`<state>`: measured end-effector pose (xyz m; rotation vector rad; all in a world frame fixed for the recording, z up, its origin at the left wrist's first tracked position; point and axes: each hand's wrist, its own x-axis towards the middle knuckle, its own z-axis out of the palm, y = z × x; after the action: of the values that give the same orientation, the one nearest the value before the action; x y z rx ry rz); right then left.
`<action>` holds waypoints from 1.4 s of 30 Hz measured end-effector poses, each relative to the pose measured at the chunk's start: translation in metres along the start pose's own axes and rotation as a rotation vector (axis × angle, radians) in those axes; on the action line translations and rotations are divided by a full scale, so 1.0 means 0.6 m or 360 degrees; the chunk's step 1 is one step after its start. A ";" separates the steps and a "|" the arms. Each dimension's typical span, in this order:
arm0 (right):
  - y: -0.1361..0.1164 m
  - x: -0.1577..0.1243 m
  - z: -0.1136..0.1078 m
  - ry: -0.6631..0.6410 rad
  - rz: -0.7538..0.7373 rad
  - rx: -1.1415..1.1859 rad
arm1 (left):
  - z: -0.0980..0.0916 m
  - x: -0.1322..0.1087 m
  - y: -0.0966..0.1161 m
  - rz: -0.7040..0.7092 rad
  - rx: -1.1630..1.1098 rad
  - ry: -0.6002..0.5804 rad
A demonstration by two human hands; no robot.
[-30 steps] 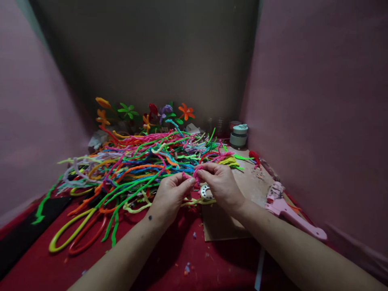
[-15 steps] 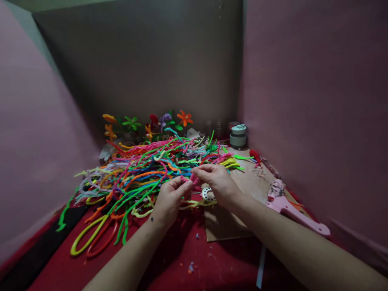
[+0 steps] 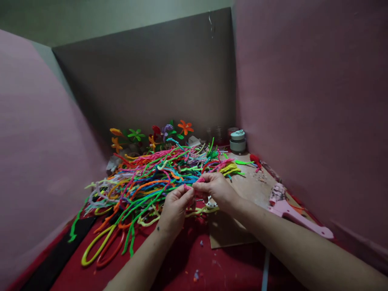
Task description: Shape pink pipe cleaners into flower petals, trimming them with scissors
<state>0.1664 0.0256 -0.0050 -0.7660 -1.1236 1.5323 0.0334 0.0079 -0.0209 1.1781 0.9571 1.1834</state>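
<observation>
A short pink pipe cleaner (image 3: 187, 187) is pinched between the fingertips of my left hand (image 3: 176, 205). My right hand (image 3: 218, 189) grips pink fuzzy stem too, close beside the left; whether both ends belong to one piece is hidden by the fingers. Just under my right hand lies a white round piece with dark holes (image 3: 211, 203), partly covered. Behind and left of both hands spreads a big tangled pile of pipe cleaners (image 3: 145, 178) in many colours.
Pipe-cleaner flowers (image 3: 185, 127) stand at the back. A lidded jar (image 3: 238, 142) is at the back right, on brown cardboard (image 3: 251, 184). A pink glue gun (image 3: 295, 216) lies at right. Scissors with yellow and red handles (image 3: 91, 258) poke out at left, on red cloth (image 3: 178, 262).
The camera view has tilted up a little, so everything sits lower. My hands stay close together on the pink pipe cleaner, the right one turned slightly, covering more of the white piece.
</observation>
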 end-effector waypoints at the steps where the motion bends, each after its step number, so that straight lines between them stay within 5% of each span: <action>1: 0.001 0.001 -0.001 -0.0021 0.0003 -0.0006 | 0.000 0.001 0.001 -0.0005 -0.0009 0.0015; 19: 0.013 0.009 -0.006 -0.0073 0.0005 0.0234 | 0.002 0.005 0.008 -0.0031 -0.0289 0.0102; 26: 0.007 0.009 -0.009 0.0034 -0.0117 0.0050 | -0.002 0.002 0.004 -0.0011 -0.0153 0.0074; 33: 0.017 0.015 -0.013 -0.0148 -0.0011 0.0175 | -0.002 0.007 0.009 -0.0130 -0.0307 0.0051; 42: 0.013 0.008 -0.009 0.0032 -0.0032 0.0023 | 0.002 0.000 0.003 -0.0135 -0.0338 -0.0045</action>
<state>0.1671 0.0312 -0.0136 -0.7568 -1.1012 1.5111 0.0340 0.0077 -0.0191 0.9734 0.8300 1.1666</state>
